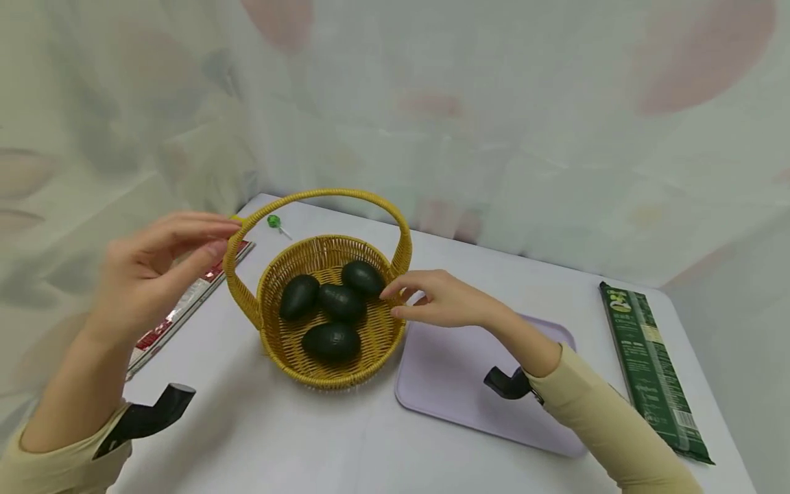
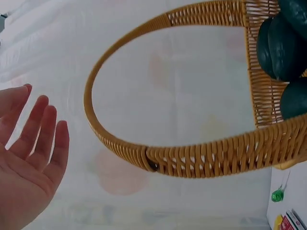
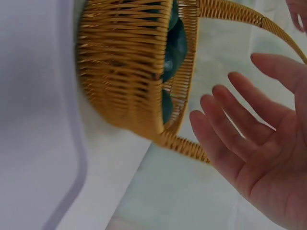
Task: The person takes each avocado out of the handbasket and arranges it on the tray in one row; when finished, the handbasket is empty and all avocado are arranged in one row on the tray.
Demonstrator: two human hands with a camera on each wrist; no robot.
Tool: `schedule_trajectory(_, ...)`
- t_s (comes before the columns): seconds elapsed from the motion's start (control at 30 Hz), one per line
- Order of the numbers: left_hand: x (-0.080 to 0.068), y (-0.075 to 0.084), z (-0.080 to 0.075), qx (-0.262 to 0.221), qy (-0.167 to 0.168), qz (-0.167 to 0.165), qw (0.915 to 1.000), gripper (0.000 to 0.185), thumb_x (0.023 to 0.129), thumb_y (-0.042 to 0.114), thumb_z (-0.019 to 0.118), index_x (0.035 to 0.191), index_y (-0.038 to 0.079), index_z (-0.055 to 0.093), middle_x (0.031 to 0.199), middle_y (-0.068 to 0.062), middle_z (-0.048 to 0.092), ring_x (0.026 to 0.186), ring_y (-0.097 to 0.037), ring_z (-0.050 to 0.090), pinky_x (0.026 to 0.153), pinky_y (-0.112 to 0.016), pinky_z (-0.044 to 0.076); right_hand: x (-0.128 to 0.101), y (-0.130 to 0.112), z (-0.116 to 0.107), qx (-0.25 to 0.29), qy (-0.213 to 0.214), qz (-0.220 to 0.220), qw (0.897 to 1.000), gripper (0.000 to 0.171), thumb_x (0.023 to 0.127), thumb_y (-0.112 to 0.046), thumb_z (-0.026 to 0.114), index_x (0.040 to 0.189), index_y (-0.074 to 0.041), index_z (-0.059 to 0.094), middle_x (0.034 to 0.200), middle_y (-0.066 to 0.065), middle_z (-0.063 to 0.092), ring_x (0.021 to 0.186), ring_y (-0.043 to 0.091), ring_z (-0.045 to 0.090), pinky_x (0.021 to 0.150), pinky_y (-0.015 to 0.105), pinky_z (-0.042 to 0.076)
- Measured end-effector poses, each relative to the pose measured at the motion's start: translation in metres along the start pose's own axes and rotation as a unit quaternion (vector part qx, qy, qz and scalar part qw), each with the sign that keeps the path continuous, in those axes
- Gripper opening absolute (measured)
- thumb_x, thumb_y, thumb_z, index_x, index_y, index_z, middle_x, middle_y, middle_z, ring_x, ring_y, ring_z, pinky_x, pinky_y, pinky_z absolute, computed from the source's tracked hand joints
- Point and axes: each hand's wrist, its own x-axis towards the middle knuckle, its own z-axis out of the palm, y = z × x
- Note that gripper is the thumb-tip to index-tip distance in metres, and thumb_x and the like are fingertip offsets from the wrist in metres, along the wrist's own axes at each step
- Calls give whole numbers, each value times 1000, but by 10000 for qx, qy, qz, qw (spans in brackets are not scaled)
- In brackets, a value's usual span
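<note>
At the far left of the desk [image 1: 259, 432], a red and white packet [image 1: 179, 312] is lying flat, partly hidden behind the left hand [image 1: 154, 274]. That hand is hovering beside the left end of the basket's handle [image 1: 321, 199], its grip released, fingers straight and holding nothing (the left wrist view shows the open palm apart from the handle). Just behind the handle, a green lollipop [image 1: 274, 221] is lying on the desk.

The basket [image 1: 290, 343] is sitting on the desk near the middle, woven in yellow cane, with its handle arching upright over it. Four dark eggs are resting inside: one at the left [image 1: 299, 296], one in the middle [image 1: 341, 302], one at the back [image 1: 362, 277] and one at the front [image 1: 331, 341].

The right hand [image 1: 441, 300] is reaching to the basket's right rim, fingertips near the back egg; its grip is also released, fingers loosely extended and grasping nothing, as the right wrist view shows. Whether the fingertips are touching the rim cannot be told.

Under the right forearm, a lilac tray [image 1: 457, 384] is lying just beside the basket. Further right, well apart, a long green packet [image 1: 651, 370] is lying near the desk's edge.
</note>
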Motion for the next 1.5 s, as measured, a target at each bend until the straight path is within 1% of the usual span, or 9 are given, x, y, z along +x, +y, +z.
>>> schedule_trajectory(0.07, 3, 0, -5, 745, 120, -496, 9959, 28, 86, -16, 61, 113, -13, 65, 116, -10, 67, 99, -18, 64, 73, -17, 52, 10, -4, 1, -91, -233, -144, 9996, 27, 95, -17, 64, 121, -14, 64, 117, -7, 64, 102, 13, 60, 84, 27, 52)
schedule_trajectory(0.17, 7, -1, -11, 1952, -200, -1165, 9736, 39, 89, -9, 64, 126, 3, 65, 124, -2, 63, 106, -11, 61, 77, -13, 49, 24, -9, 2, -271, -621, -317, 9972, 29, 95, -20, 63, 124, -14, 64, 119, -7, 63, 102, 12, 60, 86, 27, 50)
schedule_trajectory(0.2, 8, -2, -12, 2215, -349, -1308, 9657, 42, 89, -6, 65, 129, 8, 64, 126, 1, 61, 106, -9, 60, 79, -12, 48, 29, -11, 2, -318, -755, -369, 9960, 29, 96, -20, 63, 124, -13, 63, 120, -4, 63, 102, 12, 61, 87, 27, 50)
schedule_trajectory(0.27, 11, -5, -14, 2327, -546, -1392, 9610, 47, 89, -4, 66, 133, 12, 61, 125, 0, 61, 106, -8, 59, 82, -11, 47, 40, -13, 3, -389, -1059, -440, 9926, 31, 96, -21, 62, 127, -12, 62, 124, 0, 62, 105, 13, 61, 90, 29, 49)
schedule_trajectory(0.53, 20, -11, -14, 2402, -875, -1135, 9601, 40, 88, -3, 68, 126, 12, 67, 118, -3, 66, 107, -12, 56, 85, -13, 45, 81, -18, 5, -522, -2220, -334, 9731, 41, 98, -24, 60, 137, -13, 55, 132, 1, 58, 114, 14, 59, 93, 22, 45)
schedule_trajectory(0.9, 25, -13, -10, 2344, -754, -1154, 9623, 32, 88, 0, 70, 118, 10, 71, 110, 2, 70, 100, -11, 60, 82, -15, 46, 110, -15, 18, -443, -3209, 250, 9457, 52, 98, -25, 61, 146, -16, 45, 144, 8, 49, 123, 18, 54, 96, 23, 42)
schedule_trajectory(1.13, 26, -14, -9, 2136, -612, -1562, 9624, 26, 89, 2, 69, 114, 9, 73, 109, 3, 71, 101, -9, 61, 80, -15, 46, 117, -12, 24, -348, -3535, 313, 9343, 56, 96, -22, 62, 148, -15, 43, 146, 9, 46, 127, 20, 52, 97, 20, 41)
schedule_trajectory(1.4, 24, -12, -8, 2008, -517, -2011, 9574, 24, 91, 7, 70, 114, 9, 73, 109, 7, 71, 84, -13, 66, 56, -20, 47, 126, -16, 30, -402, -3705, 321, 9274, 58, 94, -17, 67, 147, -15, 45, 145, 6, 48, 129, 12, 47, 96, 18, 40)
schedule_trajectory(1.5, 24, -12, -8, 1941, -481, -2099, 9570, 23, 91, 7, 70, 114, 8, 73, 109, 8, 71, 77, -14, 65, 50, -22, 44, 129, -18, 32, -487, -3782, 399, 9236, 57, 92, -17, 68, 146, -16, 48, 142, 3, 51, 126, 11, 48, 92, 25, 46)
